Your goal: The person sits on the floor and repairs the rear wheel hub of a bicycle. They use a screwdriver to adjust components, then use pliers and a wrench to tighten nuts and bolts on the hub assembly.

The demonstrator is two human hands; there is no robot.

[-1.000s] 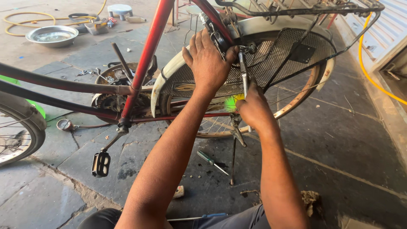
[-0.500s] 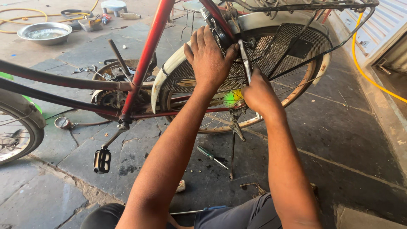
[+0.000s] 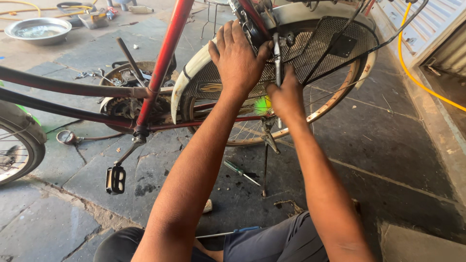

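Both hands [image 3: 238, 58] [image 3: 286, 94] raised, fingers curled; arms outstretched

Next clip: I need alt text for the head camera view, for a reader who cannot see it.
Two bare hands work at the rear of a red bicycle: the left hand presses on the black mesh wheel guard, and the right hand grips a thin metal rod beside it. A screwdriver lies on the stone floor below, and a metal bowl sits far left.

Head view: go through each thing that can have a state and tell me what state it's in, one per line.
Bicycle: upright, propped on its stand.
Kickstand: down, foot on the floor.
Pedal: at the bottom, near the floor.
Bowl: upright, liquid inside.
Screwdriver: lying flat on the floor.
Left hand: pressed on the mesh guard.
Right hand: grip closed on a metal stay.
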